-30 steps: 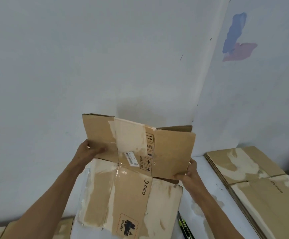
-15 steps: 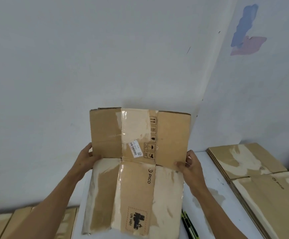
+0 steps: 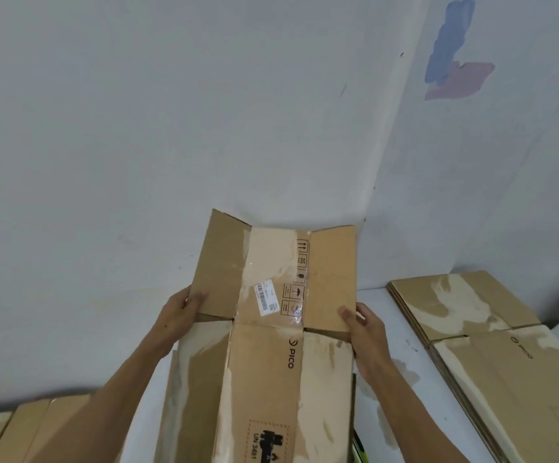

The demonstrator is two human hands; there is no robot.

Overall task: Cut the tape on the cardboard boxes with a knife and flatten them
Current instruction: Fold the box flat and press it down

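Observation:
A brown PICO cardboard box (image 3: 264, 369) with torn pale patches and a white label lies nearly flat on the white table, its far flaps spread up against the wall. My left hand (image 3: 179, 312) grips the left flap's edge, thumb on top. My right hand (image 3: 361, 324) holds the right flap's edge, thumb on the face. A sliver of a black and yellow-green knife (image 3: 359, 451) shows just right of the box at the bottom edge, mostly hidden.
A stack of flattened boxes (image 3: 491, 342) lies on the white table (image 3: 401, 359) at the right. More flat cardboard (image 3: 14, 432) sits low at the left. White walls meet in a corner right behind the box.
The far flaps have swung from half-folded to spread out and leaning back toward the wall. The box lies flatter, and both hands stayed on the flap edges.

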